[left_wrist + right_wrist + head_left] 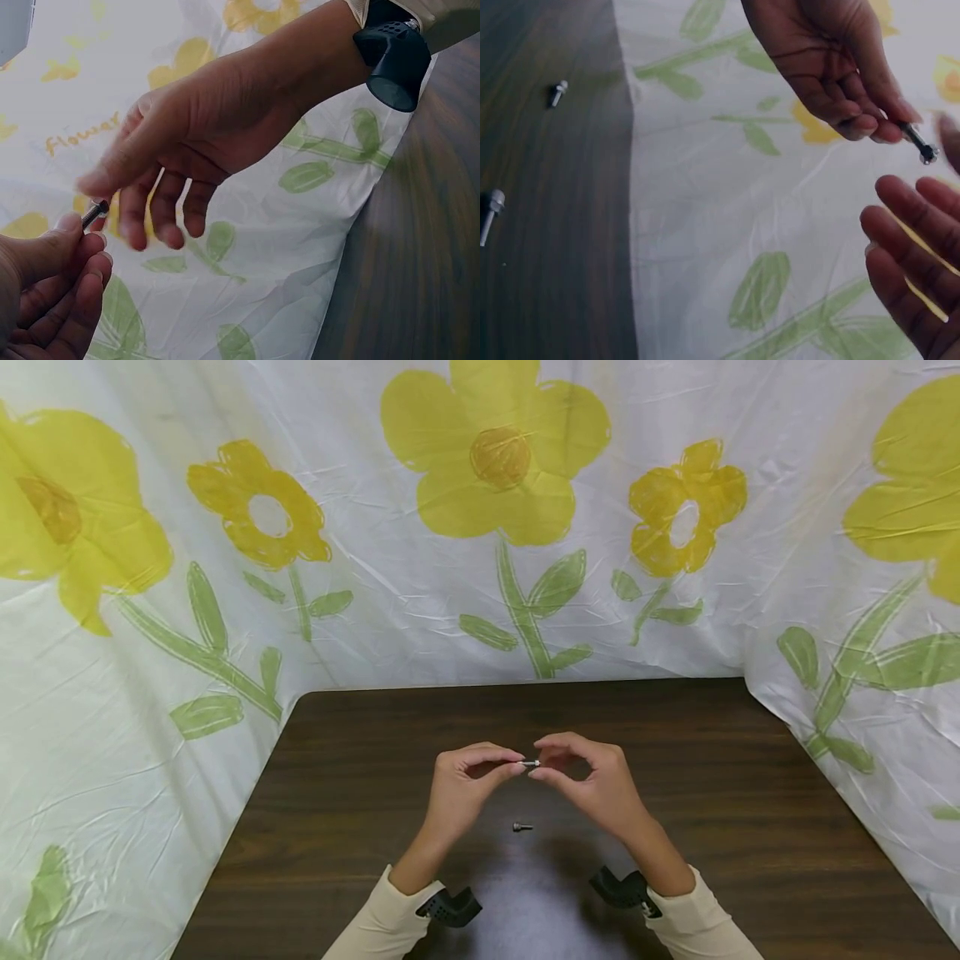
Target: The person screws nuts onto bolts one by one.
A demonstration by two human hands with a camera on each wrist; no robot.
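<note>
My left hand (462, 783) pinches a small metal bolt (530, 763) between thumb and fingertips, above the dark table. The bolt's wider end (928, 154) points toward my right hand (600, 781). In the head view, the right thumb and forefinger stand apart on either side of that end. The left wrist view shows the bolt's shank (94, 215) rising from the left fingertips, with the right thumb blurred close by. The other right fingers (911, 232) are loosely spread and hold nothing.
Another bolt (522, 827) lies on the wooden table (337, 827), nearer the body than the hands. Two bolts show on the tabletop in the right wrist view, one small (558, 91) and one closer (491, 217). A white flowered cloth (375, 610) hangs around the table.
</note>
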